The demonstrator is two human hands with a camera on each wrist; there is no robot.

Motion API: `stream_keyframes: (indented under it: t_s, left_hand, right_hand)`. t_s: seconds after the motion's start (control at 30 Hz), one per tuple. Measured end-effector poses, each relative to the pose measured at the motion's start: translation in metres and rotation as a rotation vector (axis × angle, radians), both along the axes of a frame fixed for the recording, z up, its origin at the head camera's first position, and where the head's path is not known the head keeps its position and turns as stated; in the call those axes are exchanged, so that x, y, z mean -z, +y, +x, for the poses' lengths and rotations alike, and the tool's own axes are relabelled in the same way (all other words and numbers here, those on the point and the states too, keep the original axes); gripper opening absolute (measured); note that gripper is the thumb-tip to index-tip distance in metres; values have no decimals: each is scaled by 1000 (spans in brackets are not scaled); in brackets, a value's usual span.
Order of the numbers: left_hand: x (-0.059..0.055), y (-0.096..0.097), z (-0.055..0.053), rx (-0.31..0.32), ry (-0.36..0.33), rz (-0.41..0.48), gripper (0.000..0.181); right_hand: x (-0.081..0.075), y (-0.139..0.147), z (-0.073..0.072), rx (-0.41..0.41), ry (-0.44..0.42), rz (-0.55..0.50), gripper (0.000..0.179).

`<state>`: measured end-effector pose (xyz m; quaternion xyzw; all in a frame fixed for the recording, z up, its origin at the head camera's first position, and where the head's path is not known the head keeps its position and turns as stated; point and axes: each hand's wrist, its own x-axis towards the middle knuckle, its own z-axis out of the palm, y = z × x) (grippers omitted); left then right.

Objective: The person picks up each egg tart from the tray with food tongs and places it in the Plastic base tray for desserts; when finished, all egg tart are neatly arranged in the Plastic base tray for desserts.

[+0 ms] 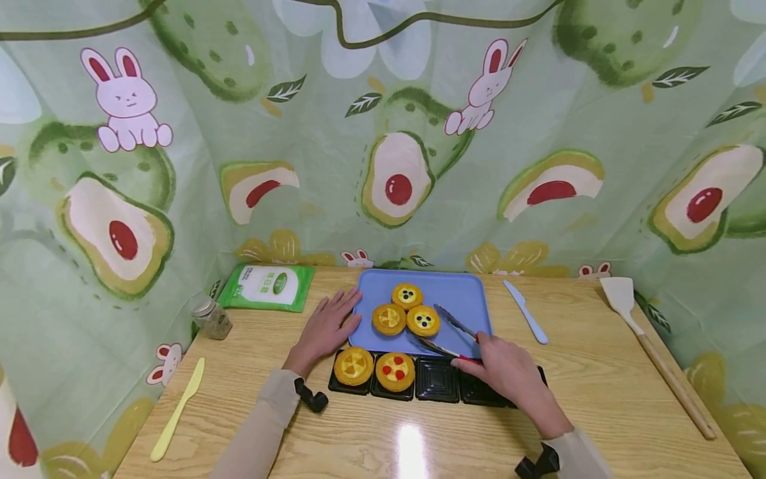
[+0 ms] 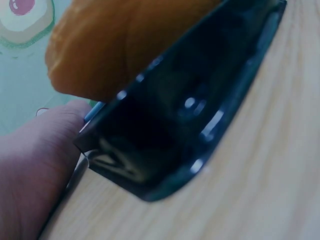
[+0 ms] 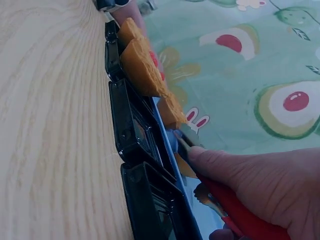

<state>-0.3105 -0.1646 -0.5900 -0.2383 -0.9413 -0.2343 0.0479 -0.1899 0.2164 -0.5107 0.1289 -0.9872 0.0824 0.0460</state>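
Note:
My left hand (image 1: pixel 328 327) rests on the left edge of the blue tray (image 1: pixel 461 285), fingers extended. With my right hand (image 1: pixel 510 370) I grip the red-handled tongs (image 1: pixel 457 324), whose arms are spread. Their tips lie on either side of an egg tart with dark berries (image 1: pixel 423 321); whether they touch it I cannot tell. Beside it on the tray sit another berry tart (image 1: pixel 407 296) and a tart with yellow wedges (image 1: pixel 389 319). In front, a row of black square cups (image 1: pixel 437 380) holds a yellow-wedge tart (image 1: pixel 353 366) and a red-topped tart (image 1: pixel 395 372).
At the back left lie a green-and-white packet (image 1: pixel 266 287) and a glass shaker jar (image 1: pixel 211 318). A yellow knife (image 1: pixel 178 409) is at the left. To the right are a blue knife (image 1: pixel 526 311) and a spatula with a wooden handle (image 1: pixel 658 359). A printed curtain (image 1: pixel 335 199) encloses the table.

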Motion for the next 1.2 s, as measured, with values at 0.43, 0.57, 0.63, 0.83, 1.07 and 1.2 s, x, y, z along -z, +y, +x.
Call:
stream_keyframes:
  t_s: [0.43,0.57,0.63,0.83,1.07,1.2]
  left_hand:
    - [-3,0,0,-3,-17,-39,62]
    - [-4,0,0,-6,-19,-42,62]
    - [-4,0,1,-7,-19,-41,62]
    - [-4,0,0,-10,-22,-44,62]
    - [-5,0,1,-5,-24,-37,62]
    - [-4,0,0,-4,-21,-30,62]
  right_hand:
    - [0,-4,-4,35,15,5,60]
    - [2,-6,-5,56,31,-13,60]
    - [3,-7,-5,62,39,-12,60]
    - [6,-10,-5,81,57,-14,63]
    - [8,-10,-5,105,41,-42,64]
    - [8,-9,-4,95,51,-56,61]
